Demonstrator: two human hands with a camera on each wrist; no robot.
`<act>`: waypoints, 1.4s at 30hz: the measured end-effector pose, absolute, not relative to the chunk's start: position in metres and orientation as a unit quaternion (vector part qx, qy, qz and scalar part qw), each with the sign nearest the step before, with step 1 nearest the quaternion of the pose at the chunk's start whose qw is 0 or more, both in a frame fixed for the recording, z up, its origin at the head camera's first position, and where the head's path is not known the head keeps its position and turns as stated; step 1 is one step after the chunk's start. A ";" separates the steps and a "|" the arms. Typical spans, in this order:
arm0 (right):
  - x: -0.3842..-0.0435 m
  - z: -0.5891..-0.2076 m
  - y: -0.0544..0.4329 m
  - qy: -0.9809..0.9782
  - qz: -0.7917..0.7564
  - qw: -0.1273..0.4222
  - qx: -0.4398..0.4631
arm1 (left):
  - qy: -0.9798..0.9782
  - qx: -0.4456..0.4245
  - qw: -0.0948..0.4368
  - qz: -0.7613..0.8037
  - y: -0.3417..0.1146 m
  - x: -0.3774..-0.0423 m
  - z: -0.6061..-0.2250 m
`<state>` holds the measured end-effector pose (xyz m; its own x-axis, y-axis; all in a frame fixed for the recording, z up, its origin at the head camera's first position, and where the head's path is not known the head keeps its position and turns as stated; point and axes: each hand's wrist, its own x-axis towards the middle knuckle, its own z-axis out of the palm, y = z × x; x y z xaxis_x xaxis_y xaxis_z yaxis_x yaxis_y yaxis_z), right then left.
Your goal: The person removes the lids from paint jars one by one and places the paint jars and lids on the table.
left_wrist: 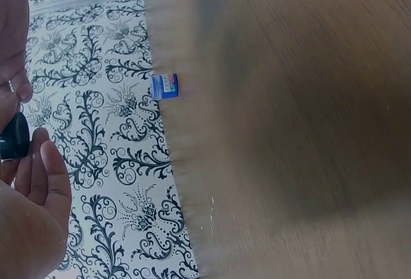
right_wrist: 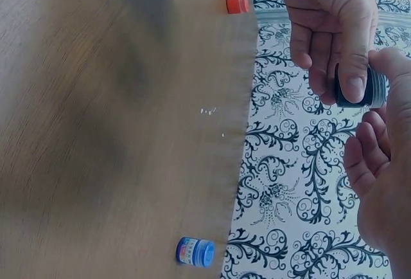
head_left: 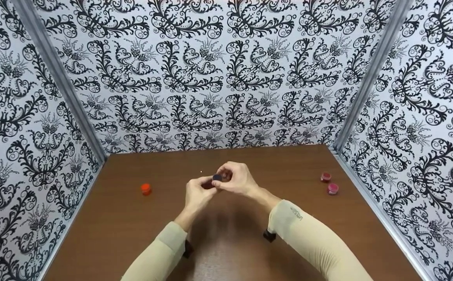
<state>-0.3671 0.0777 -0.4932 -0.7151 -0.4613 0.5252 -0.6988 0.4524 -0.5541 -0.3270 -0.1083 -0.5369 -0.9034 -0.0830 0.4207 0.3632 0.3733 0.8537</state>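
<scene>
A small dark paint jar is held up between both hands, above the far middle of the brown table. My left hand holds the jar, its thumb lying along the dark side in the right wrist view. From the other side my right hand pinches the jar at its ridged end, the thumb and forefinger close to the left fingertips. In the left wrist view only part of the dark jar shows, at the image edge beside the fingers.
An orange jar stands on the left of the table. Toward the right edge are a red jar and a pink jar. The wrist views show a blue jar and small white specks. Patterned walls enclose the table.
</scene>
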 end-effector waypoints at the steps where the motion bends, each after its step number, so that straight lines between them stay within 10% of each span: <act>1: -0.367 -0.493 0.078 -0.838 0.389 0.154 0.351 | -0.804 -0.090 0.202 -0.552 -0.108 -0.327 -0.537; 42: -0.362 -0.494 0.073 -0.859 0.381 0.176 0.294 | -0.792 -0.098 0.225 -0.559 -0.111 -0.326 -0.537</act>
<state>-0.3617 0.0727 -0.4936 -0.7651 -0.3712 0.5262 -0.6392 0.5371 -0.5505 -0.3262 -0.1107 -0.5368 -0.8796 -0.0971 0.4656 0.4065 0.3549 0.8419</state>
